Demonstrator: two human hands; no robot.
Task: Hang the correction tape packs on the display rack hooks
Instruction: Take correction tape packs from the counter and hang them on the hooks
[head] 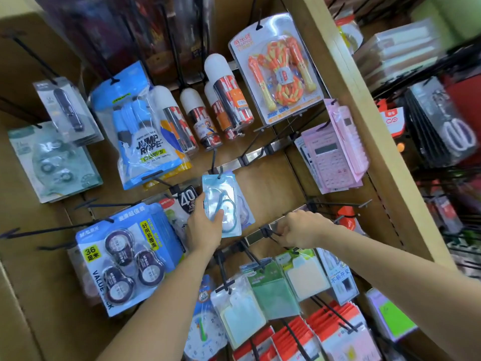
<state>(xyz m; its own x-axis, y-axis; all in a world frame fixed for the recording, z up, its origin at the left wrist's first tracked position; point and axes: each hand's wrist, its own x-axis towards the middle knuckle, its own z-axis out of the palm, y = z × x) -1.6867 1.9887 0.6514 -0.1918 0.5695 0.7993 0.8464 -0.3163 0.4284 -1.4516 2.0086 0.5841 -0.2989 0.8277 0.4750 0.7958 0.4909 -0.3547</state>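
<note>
- Left hand point(203, 225): raised to the middle of the rack; the grip pinches the lower left part of a light-blue correction tape pack point(224, 192), thumb across the clear front, fingers hidden behind it.
- Correction tape pack: hangs roughly upright, tilted slightly, with its top edge at the tip of the upper hook point(214, 158), a black hook on the upper metal rail point(256, 155). A second similar pack point(246, 213) shows just behind it on the right.
- Right hand point(299, 229): to the right of the pack and apart from it; the grip is curled round the lower hook point(269, 233), a black hook at the lower metal rail point(253, 237). It carries no pack.
- Left of the held pack: a blue value pack point(122, 256) of four correction tapes on its own hook, touching the left wrist area.
- Above: a blue jump rope pack point(140, 144), white-capped cans point(226, 92) and an orange jump rope card point(281, 71).
- Right: pink calculators point(333, 157).
- Below the right hand: green and pale sticky-note packs point(273, 290) on hooks.
</note>
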